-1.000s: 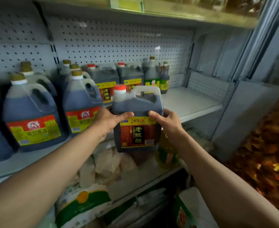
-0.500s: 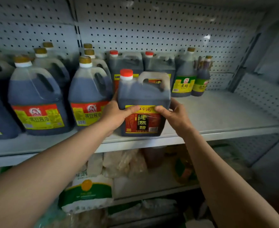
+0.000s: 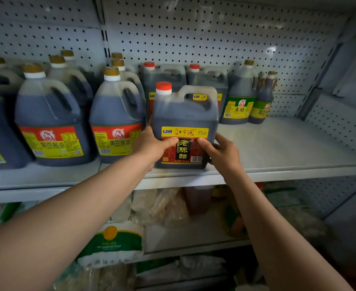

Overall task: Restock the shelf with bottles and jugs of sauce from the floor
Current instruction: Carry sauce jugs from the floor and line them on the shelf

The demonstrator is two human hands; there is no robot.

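The red-capped jug (image 3: 185,122) at the shelf's front edge carries a yellow band reading 江宇源, with 老陈醋 and "2.5L" below. Left of it, two soy sauce jugs (image 3: 51,120) read 黄豆酱油. Behind it to the right, a green-labelled bottle (image 3: 239,97) reads, probably, 米醋.

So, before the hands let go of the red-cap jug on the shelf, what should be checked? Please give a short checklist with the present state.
1. Red-cap jug upright: ok.
2. Base fully on the shelf: cannot tell; it stands close to the front edge.
3. Label faces the front: ok.
4. Left hand and right hand grip both sides: ok.
5. Cap on: ok; tightness cannot tell.
6. Room behind to push back: cannot tell; two more red-cap jugs stand right behind.
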